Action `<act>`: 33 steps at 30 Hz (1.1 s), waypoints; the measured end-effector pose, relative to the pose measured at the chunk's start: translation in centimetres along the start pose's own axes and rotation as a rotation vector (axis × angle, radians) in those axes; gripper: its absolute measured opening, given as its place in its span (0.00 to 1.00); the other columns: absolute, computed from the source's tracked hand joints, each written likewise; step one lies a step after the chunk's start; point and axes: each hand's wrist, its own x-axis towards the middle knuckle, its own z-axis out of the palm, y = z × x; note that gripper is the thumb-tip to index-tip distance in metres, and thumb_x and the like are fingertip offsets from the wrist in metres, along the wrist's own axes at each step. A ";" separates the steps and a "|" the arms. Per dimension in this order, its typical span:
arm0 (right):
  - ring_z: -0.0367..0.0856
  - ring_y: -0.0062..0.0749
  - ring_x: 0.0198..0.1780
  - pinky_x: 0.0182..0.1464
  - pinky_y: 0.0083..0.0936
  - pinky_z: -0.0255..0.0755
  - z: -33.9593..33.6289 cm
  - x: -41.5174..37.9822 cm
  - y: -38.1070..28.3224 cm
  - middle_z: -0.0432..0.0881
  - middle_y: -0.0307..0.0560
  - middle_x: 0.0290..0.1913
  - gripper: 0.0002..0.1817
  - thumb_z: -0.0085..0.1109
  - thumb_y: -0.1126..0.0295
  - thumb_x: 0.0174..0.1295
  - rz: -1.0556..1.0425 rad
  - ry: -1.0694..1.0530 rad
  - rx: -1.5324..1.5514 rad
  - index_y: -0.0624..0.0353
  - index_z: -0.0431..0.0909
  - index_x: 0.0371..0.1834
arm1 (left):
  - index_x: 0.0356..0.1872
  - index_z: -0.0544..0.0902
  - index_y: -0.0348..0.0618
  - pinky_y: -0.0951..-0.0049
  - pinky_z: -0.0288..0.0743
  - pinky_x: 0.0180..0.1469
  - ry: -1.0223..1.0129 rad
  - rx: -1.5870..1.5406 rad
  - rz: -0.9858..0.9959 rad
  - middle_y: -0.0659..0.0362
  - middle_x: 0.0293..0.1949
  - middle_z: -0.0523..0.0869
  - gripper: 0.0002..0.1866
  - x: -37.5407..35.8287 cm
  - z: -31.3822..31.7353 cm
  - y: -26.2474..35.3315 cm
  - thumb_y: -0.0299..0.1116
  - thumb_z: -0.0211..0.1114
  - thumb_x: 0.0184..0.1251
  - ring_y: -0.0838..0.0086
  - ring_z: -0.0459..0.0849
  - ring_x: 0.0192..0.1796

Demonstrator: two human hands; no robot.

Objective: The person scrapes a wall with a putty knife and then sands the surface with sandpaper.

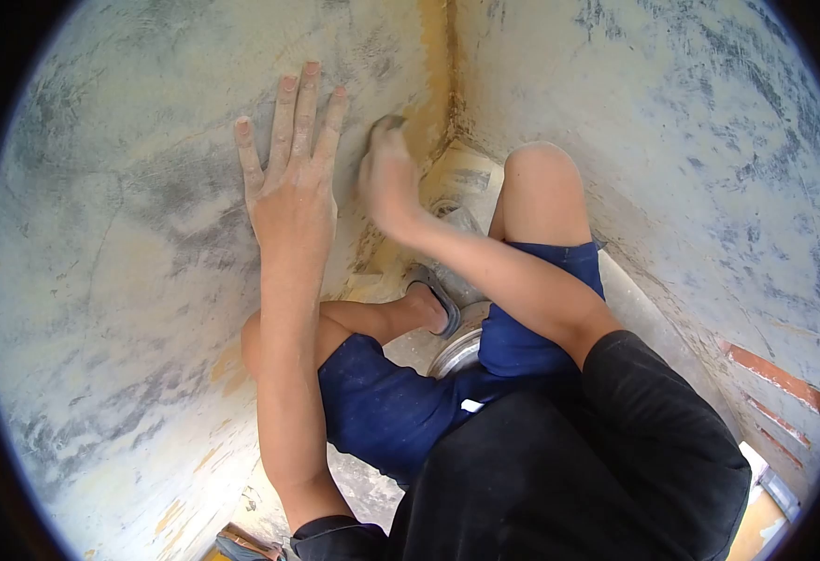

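My left hand (290, 192) lies flat on the left wall (148, 206), fingers spread and dusted pale at the tips. That wall carries patchy white and grey filler. Beside it, nearer the corner, my right hand (391, 187) is pressed to the same wall and blurred by motion. Its fingers close over a dark, thin piece (389, 122) that looks like sandpaper; most of this is hidden under the hand. Yellowish-brown bare patches run down the wall corner (449, 70) just right of my right hand.
The right wall (671, 131) stands close by, with exposed reddish strips (774, 376) low down. Between my legs is a round metallic rim (461, 348), partly hidden. My sandalled foot (433, 301) rests near the corner. A dark and yellow object (246, 544) lies at the lower left.
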 end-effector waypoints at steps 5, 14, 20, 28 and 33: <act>0.82 0.62 0.49 0.52 0.49 0.79 -0.2 1.3 0.4 0.78 0.69 0.51 0.26 0.46 0.82 0.68 -0.015 0.052 -0.036 0.80 0.67 0.70 | 0.80 0.70 0.71 0.47 0.40 0.88 -0.012 0.056 0.008 0.75 0.86 0.56 0.46 -0.1 -0.2 0.1 0.16 0.57 0.59 0.77 0.54 0.86; 0.83 0.66 0.47 0.51 0.49 0.79 0.3 0.7 0.2 0.78 0.67 0.50 0.26 0.50 0.81 0.68 -0.012 -0.024 -0.003 0.76 0.69 0.70 | 0.79 0.71 0.71 0.48 0.39 0.88 -0.018 0.082 0.008 0.75 0.86 0.58 0.45 0.0 -0.4 0.2 0.17 0.58 0.59 0.78 0.54 0.86; 0.82 0.65 0.46 0.50 0.50 0.79 -0.1 -0.1 0.0 0.78 0.68 0.50 0.25 0.49 0.80 0.69 -0.052 -0.015 0.007 0.77 0.70 0.69 | 0.79 0.71 0.72 0.49 0.34 0.88 -0.001 -0.022 0.001 0.76 0.86 0.57 0.44 -0.1 -0.1 0.1 0.19 0.58 0.60 0.79 0.54 0.86; 0.83 0.64 0.46 0.51 0.49 0.79 -0.9 -0.7 -0.9 0.78 0.69 0.49 0.25 0.50 0.81 0.69 -0.033 -0.135 0.035 0.77 0.70 0.70 | 0.80 0.70 0.72 0.48 0.33 0.88 -0.023 0.016 -0.006 0.75 0.86 0.57 0.45 0.1 -0.2 0.3 0.18 0.57 0.60 0.78 0.53 0.87; 0.82 0.65 0.45 0.50 0.49 0.80 0.5 -0.4 -0.1 0.77 0.68 0.48 0.26 0.49 0.82 0.70 -0.054 0.015 -0.002 0.78 0.68 0.71 | 0.80 0.69 0.73 0.47 0.34 0.88 -0.017 0.030 0.001 0.75 0.86 0.57 0.46 0.0 -0.3 0.3 0.17 0.56 0.61 0.78 0.53 0.87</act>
